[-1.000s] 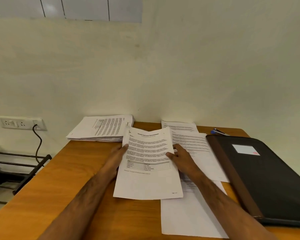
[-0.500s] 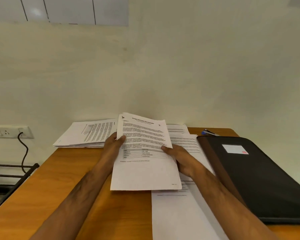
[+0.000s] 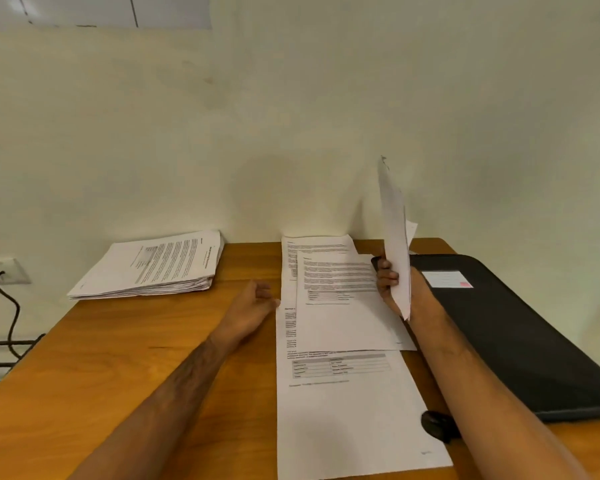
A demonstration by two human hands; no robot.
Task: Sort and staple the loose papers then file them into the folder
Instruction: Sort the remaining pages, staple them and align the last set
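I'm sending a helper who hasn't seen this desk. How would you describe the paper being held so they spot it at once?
Start at the black folder on the wooden table's right side. Just left of its far end, the right hand grips a sheet. It alone stands upright, edge-on to the camera, while the other loose sheets and the stack lie flat.

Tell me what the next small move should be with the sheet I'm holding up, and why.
Probably lay the held sheet down with the loose papers it belongs to. The right hand grips it upright, edge-on, above the desk, the left hand is free, and the folder lies closed.
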